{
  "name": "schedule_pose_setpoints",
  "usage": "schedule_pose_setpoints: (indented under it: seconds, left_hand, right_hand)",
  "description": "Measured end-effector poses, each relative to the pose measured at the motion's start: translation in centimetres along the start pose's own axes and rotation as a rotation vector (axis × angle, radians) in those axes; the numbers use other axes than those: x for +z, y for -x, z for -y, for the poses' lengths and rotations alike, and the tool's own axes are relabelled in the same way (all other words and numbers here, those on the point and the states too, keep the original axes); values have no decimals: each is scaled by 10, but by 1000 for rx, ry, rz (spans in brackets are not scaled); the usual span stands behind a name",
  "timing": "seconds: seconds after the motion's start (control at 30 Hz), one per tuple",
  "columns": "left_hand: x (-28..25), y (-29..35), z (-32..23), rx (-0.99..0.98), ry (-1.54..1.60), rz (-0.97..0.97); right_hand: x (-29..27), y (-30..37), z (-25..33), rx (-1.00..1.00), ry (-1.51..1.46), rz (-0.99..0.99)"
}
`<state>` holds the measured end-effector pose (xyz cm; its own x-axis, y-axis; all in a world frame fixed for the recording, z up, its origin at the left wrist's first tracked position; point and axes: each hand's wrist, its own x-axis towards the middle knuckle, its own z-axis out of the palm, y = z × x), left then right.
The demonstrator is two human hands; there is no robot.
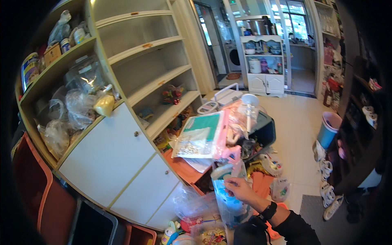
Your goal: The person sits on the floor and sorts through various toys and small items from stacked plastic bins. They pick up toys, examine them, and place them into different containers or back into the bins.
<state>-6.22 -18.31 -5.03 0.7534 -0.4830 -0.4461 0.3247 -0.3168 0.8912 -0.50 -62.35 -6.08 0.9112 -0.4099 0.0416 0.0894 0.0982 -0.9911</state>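
My right hand [241,190], with a black band on the wrist, reaches in from the lower right. Its fingers are pinched together at the upper part of a tall, see-through blue plastic bag [230,206]. What is inside the bag is hard to make out. Just beyond the hand, a pink plastic piece [232,157] rises beside a flat white-and-green packet [200,132]. A clear plastic box [210,234] holding small colourful items lies below the bag. My left hand is out of sight.
Shelving with bagged goods [79,108] and white cupboard doors [106,151] lines the left. Ahead stands a heaped dark bin [265,128]. Clear bags [279,190] lie on the floor to its right. A blue bucket [328,128] and shoes [333,207] stand by the dark rack at right.
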Motion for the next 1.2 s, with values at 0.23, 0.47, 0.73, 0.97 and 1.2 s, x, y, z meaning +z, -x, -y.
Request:
schedule_pose_setpoints:
  seconds: [0.23, 0.47, 0.73, 0.97, 1.2]
  left_hand:
    - [-18, -39, 6, -52, 7, -30]
    - [-40, -112, 47, -164, 72, 2]
    - [-38, -146, 12, -257, 12, 72]
    - [-5, -73, -105, -437, 137, -39]
    - [36, -29, -265, -473, 195, -15]
  right_hand:
    - [16, -51, -15, -9, 87, 46]
    - [1, -118, -20, -356, 592, -214]
    - [-13, -211, 34, -290, 724, -339]
    - [4, -129, 62, -14, 497, -80]
    - [7, -28, 95, 476, 314, 125]
